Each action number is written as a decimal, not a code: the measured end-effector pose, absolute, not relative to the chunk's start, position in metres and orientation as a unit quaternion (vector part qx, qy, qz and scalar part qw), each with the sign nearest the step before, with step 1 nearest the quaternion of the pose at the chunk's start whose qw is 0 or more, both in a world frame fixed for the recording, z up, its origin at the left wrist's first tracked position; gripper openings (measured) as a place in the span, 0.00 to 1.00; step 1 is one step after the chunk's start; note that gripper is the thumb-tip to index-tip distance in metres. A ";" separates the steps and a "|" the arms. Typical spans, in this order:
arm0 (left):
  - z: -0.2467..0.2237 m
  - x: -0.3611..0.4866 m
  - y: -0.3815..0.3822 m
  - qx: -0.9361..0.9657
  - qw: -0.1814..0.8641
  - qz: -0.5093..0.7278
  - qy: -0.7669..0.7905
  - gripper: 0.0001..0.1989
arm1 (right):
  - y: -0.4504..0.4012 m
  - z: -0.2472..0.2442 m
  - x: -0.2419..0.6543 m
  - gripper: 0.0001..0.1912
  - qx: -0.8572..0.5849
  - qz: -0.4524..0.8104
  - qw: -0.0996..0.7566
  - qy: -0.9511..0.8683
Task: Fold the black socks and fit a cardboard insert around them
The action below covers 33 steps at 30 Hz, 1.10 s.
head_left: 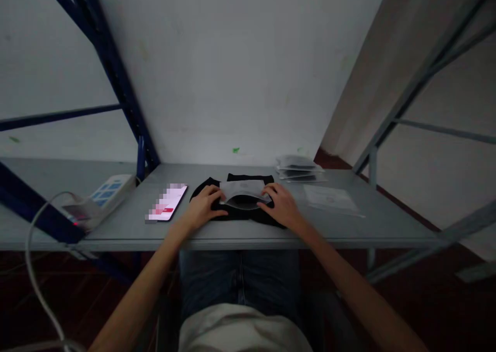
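Note:
A translucent plastic bag [242, 187] lies on top of black fabric [240, 215] near the front edge of the table. Its near side gapes, and something dark shows through the gap. My left hand [205, 204] holds the bag's left edge between thumb and fingers. On the other side, my right hand [279, 203] grips the right edge the same way. The black fabric spreads out beneath the bag and both hands.
Filled bags are stacked [300, 168] at the back right, with flat clear bags [331, 198] in front. A lit phone [170, 202] lies left. Beyond the blue rack post [112, 78] is a white power strip [112, 194] with a cable. The grey table [217, 230] meets a wall behind.

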<state>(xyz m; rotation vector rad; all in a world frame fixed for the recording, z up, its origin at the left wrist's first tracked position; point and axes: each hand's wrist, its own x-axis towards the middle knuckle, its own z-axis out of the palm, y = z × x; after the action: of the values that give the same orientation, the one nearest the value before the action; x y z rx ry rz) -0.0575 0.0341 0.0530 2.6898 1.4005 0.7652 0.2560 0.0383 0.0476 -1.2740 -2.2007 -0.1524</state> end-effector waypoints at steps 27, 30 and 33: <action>0.056 -0.077 0.037 0.865 -0.009 0.249 0.436 0.11 | 0.048 0.051 0.160 0.09 -0.304 -0.208 0.177 -0.913; 0.060 -0.075 0.036 0.864 0.014 0.240 0.443 0.11 | 0.041 0.048 0.194 0.10 -0.329 -0.219 0.171 -0.902; 0.063 -0.070 0.034 0.869 0.030 0.221 0.442 0.11 | 0.034 0.042 0.232 0.12 -0.370 -0.225 0.157 -0.888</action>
<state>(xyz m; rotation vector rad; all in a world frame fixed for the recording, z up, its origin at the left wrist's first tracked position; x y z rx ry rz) -0.0698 0.0340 0.0626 2.6772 1.3635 0.6808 0.2324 0.0341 0.0423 -1.0592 -2.5404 -0.6438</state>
